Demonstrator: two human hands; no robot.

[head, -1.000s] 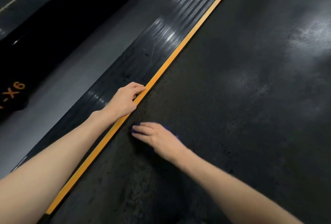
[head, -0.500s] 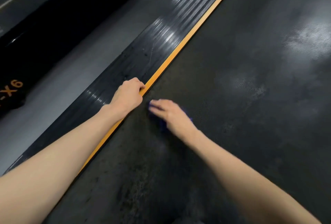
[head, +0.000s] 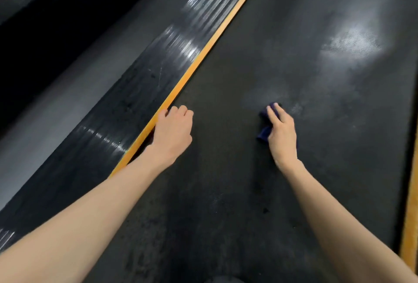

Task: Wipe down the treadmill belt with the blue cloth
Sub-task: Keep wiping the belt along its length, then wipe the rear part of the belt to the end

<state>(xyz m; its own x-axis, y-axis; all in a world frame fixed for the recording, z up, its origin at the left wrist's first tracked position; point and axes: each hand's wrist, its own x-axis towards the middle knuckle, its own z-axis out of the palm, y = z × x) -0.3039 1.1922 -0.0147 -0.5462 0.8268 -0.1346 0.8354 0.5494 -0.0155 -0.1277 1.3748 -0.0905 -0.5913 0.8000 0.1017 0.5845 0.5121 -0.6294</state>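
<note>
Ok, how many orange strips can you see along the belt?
2. One orange strip borders the belt on its left, by the left hand; the other strip shows at lower right.

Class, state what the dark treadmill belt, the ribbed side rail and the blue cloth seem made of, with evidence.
Dark treadmill belt: probably rubber, matte, fine dotted texture under glare. Black ribbed side rail: likely plastic or rubber, glossy ridges catch light. Small blue cloth: soft fabric, bunched folds.

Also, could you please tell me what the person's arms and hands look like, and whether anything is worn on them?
The left forearm and right forearm are bare to the frame edge, no sleeves showing. The left hand and right hand wear no gloves; no watch, bracelet or ring is visible.
</note>
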